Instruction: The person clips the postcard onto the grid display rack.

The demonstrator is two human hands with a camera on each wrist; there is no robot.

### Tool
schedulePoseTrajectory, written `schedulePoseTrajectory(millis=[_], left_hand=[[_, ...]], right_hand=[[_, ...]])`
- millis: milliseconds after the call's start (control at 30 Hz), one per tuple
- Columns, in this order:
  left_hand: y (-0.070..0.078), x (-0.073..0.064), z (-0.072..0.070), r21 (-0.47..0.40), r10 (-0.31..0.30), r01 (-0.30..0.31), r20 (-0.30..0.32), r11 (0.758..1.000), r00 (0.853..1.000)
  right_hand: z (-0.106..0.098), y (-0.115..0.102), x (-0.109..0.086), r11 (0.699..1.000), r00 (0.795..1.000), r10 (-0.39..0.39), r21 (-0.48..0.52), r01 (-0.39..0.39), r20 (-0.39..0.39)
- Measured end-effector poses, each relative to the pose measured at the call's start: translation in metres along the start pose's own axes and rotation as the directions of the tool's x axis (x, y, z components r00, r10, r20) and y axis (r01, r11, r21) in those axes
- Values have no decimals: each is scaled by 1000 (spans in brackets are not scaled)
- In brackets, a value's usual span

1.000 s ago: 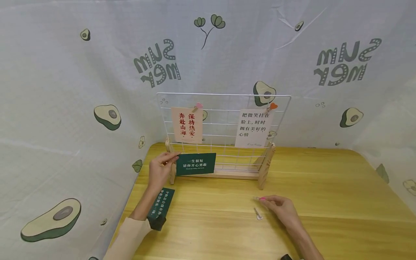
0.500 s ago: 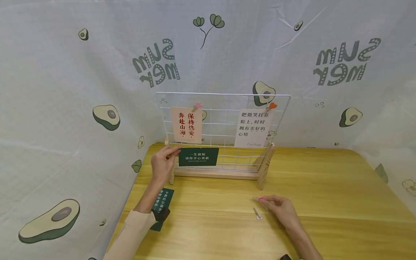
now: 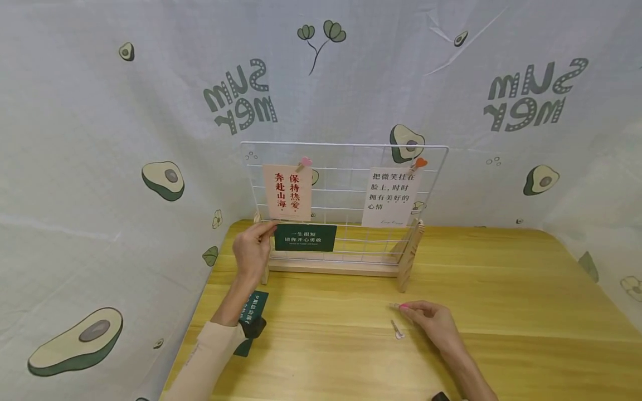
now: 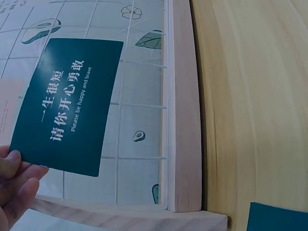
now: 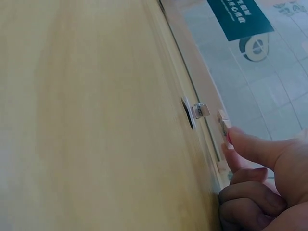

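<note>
A cream left sleeve (image 3: 208, 353) with a dark boxy wrist device (image 3: 253, 327)

The held green card (image 4: 67, 106) looks like smooth paper — glossy where light catches it. The grid (image 3: 341, 191) is white-coated, metal-looking wire, its base (image 4: 186, 120) pale matt wood. Smooth, grained wood makes the tabletop (image 3: 501, 289) — the backdrop (image 3: 165, 111) resembles creased cloth.

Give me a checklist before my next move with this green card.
1. Green card pinched in left hand: ok.
2. Clip pinched in right hand: ok.
3. Green card in front of the wire rack, below the pink card: ok.
4. Green card touching the rack: cannot tell.
5. Clip on the green card: not ok, held apart from it.
6. Second clip near right hand: ok, lying on the table.
</note>
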State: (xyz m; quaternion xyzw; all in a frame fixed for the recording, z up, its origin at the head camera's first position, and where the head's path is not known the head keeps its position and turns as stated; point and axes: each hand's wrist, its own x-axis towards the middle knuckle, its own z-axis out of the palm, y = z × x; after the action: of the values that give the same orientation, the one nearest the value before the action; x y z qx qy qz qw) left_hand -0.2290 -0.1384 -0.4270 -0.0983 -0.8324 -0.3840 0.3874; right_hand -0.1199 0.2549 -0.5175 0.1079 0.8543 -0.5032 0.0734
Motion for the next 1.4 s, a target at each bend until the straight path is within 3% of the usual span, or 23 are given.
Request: schedulePoseTrajectory(millis=[133, 300, 400, 600, 700, 833, 1000, 1233, 1300, 1400], left_hand=[[2, 0, 2, 7, -16, 16, -10, 1000, 1000], [6, 1, 5, -13, -49, 49, 21, 999, 999], [6, 2, 5, 13, -70, 70, 13, 997, 997], [10, 3, 7, 58, -53, 55, -25, 997, 998], [11, 3, 8, 54, -56, 58, -24, 997, 998], [12, 3, 8, 54, -65, 66, -27, 996, 998], [13, 2, 8, 50, -49, 51, -35, 997, 998], [12, 2, 9, 56, -52, 54, -27, 997, 998], [12, 2, 9, 65, -51, 53, -29, 996, 998], [12, 2, 9, 76, -42, 45, -33, 996, 999]], right_hand=[[4, -7, 0, 999, 999, -52, 12, 52, 6], [12, -29, 4, 992, 992, -125, 7, 125, 30], [21, -46, 12, 981, 983, -180, 74, 177, 34], [31, -83, 32, 919, 951, -306, 273, 285, 35], [34, -106, 37, 896, 930, -366, 276, 348, 15], [40, -135, 39, 878, 897, -442, 200, 435, -9], [47, -161, 39, 824, 825, -559, 51, 564, -84], [51, -186, 40, 697, 673, -717, -220, 683, -182], [52, -192, 42, 668, 642, -742, -287, 686, -191], [55, -200, 44, 636, 615, -765, -371, 677, -190]])
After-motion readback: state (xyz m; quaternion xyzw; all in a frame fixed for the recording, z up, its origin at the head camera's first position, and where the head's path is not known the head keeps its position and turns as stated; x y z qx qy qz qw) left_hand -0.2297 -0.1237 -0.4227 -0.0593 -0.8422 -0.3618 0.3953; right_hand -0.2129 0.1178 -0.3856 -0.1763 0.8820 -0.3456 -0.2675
